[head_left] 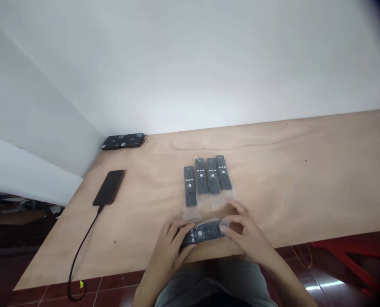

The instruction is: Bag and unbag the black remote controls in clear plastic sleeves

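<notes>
A black remote in a clear plastic sleeve lies sideways between my two hands, just above the table's front edge. Fingers and thumb of my left hand close round its left end. At the opposite end, my right hand pinches the remote's sleeve between thumb and forefinger. Beyond my hands several more sleeved remotes rest side by side, buttons up: the leftmost one sits slightly nearer to me, and the rightmost one is tilted a little.
A phone with a black cable lies on the left of the wooden table. Two black boxes stand in the back left corner against the white wall. A red object is below the table at the right.
</notes>
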### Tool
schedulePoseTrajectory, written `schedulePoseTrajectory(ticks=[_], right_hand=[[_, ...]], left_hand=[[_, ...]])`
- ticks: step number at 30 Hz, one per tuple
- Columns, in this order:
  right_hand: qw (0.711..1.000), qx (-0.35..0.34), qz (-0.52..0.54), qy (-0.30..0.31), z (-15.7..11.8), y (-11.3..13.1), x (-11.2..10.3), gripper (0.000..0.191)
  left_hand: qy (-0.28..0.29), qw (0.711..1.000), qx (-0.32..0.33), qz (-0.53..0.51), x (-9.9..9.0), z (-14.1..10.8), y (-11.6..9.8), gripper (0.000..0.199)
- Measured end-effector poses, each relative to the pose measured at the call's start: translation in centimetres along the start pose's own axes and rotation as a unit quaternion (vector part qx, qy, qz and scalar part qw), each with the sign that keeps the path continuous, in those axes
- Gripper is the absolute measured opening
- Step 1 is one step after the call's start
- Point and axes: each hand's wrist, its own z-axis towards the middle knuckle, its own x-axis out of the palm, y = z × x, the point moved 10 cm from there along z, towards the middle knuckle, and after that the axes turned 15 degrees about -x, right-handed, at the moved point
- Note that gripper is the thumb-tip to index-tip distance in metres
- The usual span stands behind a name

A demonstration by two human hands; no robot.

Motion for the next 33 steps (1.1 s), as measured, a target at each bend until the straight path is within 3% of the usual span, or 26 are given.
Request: schedulePoseTrajectory(ticks=[5, 13, 18, 21, 27, 30, 33], right_hand=[[0.999, 0.021, 0.034, 0.000, -0.2, -0.2, 0.1, 0.025], [0.988, 0.041, 0.148, -0.003, 0.0, -0.1, -1.1, 0.033], [0.971, 0.093, 0.207, -0.079, -1.1, -2.3, -3.6, 0.038], [0.962, 0.159, 0.195, -0.109, -2.8, -4.8, -5.4, 0.043], [0.954, 0.187, 0.200, -0.123, -4.9, -6.9, -7.3, 0.047], [0.959, 0.177, 0.178, -0.135, -5.1, -6.9, -8.2, 0.050], [0.983, 0.120, 0.083, -0.109, -4.6, -5.5, -9.0, 0.052]], left_hand=[[-0.012, 1.000, 0.010, -0.005, -0.2, -0.1, -0.2, 0.046], [0.022, 0.999, -0.001, -0.031, -0.1, -0.3, 0.3, 0.050], [0.025, 1.000, -0.017, -0.010, -0.8, -0.3, 1.9, 0.044], [0.032, 0.999, -0.028, 0.033, -1.9, -0.4, 3.6, 0.041], [-0.020, 0.991, -0.018, 0.127, -5.9, 0.0, 8.2, 0.045], [-0.078, 0.984, -0.035, 0.158, -8.0, 0.7, 9.8, 0.052], [-0.146, 0.974, -0.077, 0.152, -9.6, 1.0, 9.4, 0.051]])
